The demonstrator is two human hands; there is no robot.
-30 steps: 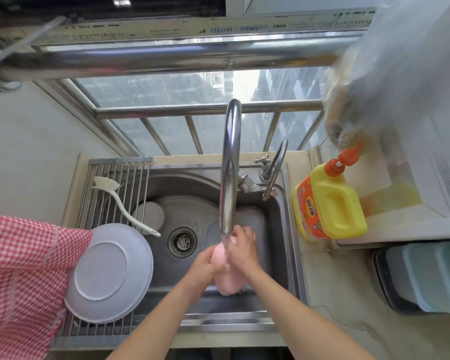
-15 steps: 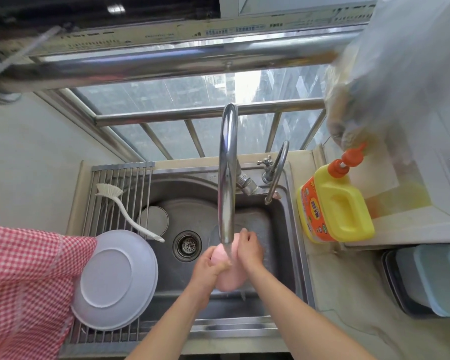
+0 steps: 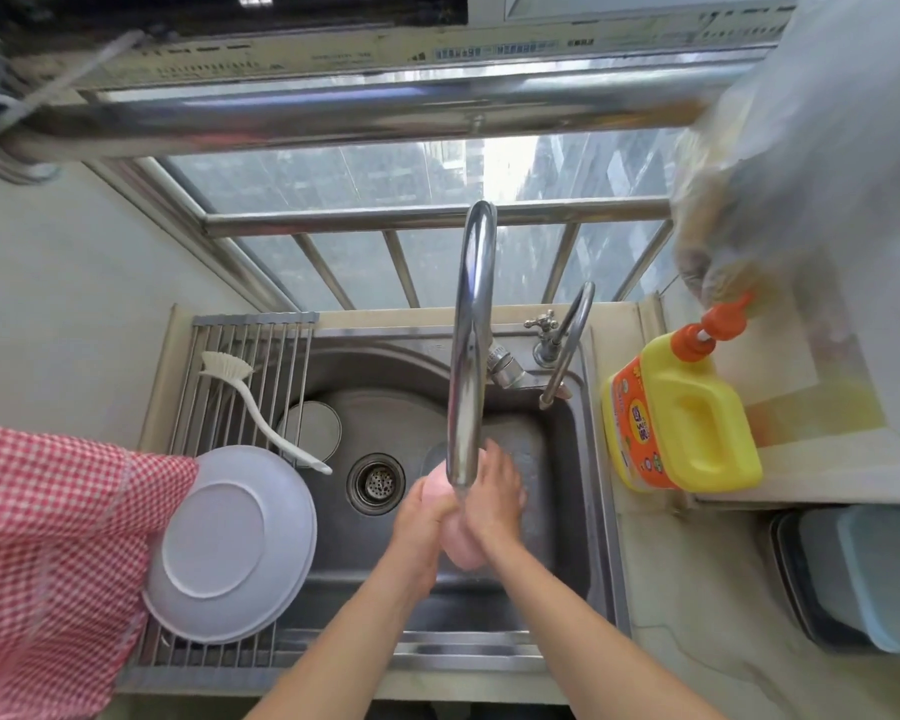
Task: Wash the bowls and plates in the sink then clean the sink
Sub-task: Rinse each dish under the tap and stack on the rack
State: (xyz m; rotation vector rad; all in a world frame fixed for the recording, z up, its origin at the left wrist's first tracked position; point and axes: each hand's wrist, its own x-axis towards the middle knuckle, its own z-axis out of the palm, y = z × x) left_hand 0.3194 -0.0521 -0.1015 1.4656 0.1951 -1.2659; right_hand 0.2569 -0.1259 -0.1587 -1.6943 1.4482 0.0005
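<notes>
Over the steel sink (image 3: 567, 475), both hands clasp a pink bowl (image 3: 461, 550) under the spout of the tall tap (image 3: 470, 356). My left hand (image 3: 423, 527) grips its left side and my right hand (image 3: 494, 498) presses on its right side. Most of the bowl is hidden between the palms. A white plate (image 3: 230, 545) lies upside down on the roll-up drying rack (image 3: 253, 350) over the sink's left part. A round metal lid or dish (image 3: 313, 426) sits in the basin beside the drain (image 3: 376, 483).
A white dish brush (image 3: 261, 407) lies across the rack. A yellow detergent bottle (image 3: 687, 418) stands on the counter to the right. A red checked cloth (image 3: 42, 558) hangs at the left. Stacked plastic containers (image 3: 853, 574) sit at the far right. A second small tap (image 3: 562, 340) stands behind.
Both hands have shifted slightly around the pink bowl under the tap, turning and rubbing it. The view has tilted a little; nothing else moved.
</notes>
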